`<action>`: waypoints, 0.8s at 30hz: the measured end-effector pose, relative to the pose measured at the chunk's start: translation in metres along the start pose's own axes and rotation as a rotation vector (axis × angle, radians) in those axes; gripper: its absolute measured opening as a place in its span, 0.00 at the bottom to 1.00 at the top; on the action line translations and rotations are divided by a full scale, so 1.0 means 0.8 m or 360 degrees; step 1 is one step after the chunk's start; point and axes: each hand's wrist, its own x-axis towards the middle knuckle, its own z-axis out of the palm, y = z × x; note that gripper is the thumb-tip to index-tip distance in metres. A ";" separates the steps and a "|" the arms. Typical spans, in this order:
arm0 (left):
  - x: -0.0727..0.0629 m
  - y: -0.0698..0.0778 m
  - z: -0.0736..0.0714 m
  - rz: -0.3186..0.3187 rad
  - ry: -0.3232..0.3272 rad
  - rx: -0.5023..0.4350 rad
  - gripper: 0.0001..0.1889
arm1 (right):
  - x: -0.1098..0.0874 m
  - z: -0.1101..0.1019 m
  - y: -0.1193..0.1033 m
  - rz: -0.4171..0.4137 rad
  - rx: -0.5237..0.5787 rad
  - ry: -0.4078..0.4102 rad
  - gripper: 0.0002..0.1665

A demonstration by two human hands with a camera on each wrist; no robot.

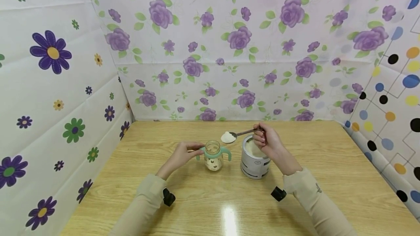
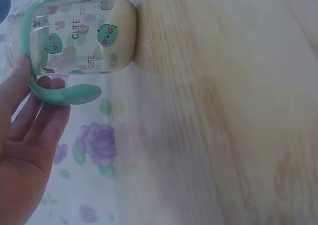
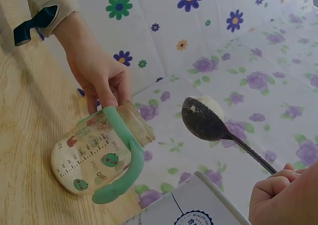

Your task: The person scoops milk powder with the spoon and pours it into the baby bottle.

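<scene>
A clear baby bottle (image 1: 214, 164) with a mint-green collar and two handles stands uncapped on the table. Cream-coloured contents (image 2: 127, 36) show at its bottom in the left wrist view. My left hand (image 1: 183, 156) holds the bottle's left handle, thumb by the collar and fingers behind the handle. In my right hand (image 1: 270, 144) is the handle of a dark metal spoon (image 1: 245, 132), held above an open tin (image 1: 256, 168). White powder (image 1: 228, 137) is heaped on the spoon's bowl, up and to the right of the bottle mouth. Pale powder (image 1: 253, 148) also shows inside the tin.
The wooden table (image 1: 157, 212) carries the bottle and tin near its middle. Behind it hangs a purple-rose cloth (image 1: 203, 61). Patterned sheets flank the left and right sides. Black straps (image 1: 168, 197) hang at both wrists.
</scene>
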 end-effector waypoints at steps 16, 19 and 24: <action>-0.001 0.005 -0.001 0.0109 -0.0035 0.0144 0.19 | 0.003 0.000 0.006 0.0007 -0.0027 -0.0120 0.26; -0.001 0.005 -0.002 0.0099 -0.0036 0.0161 0.18 | 0.004 0.001 0.006 0.0007 -0.0023 -0.0123 0.25; 0.000 0.005 -0.004 0.0110 -0.0040 0.0206 0.18 | 0.004 0.005 0.007 -0.0001 -0.0039 -0.0109 0.24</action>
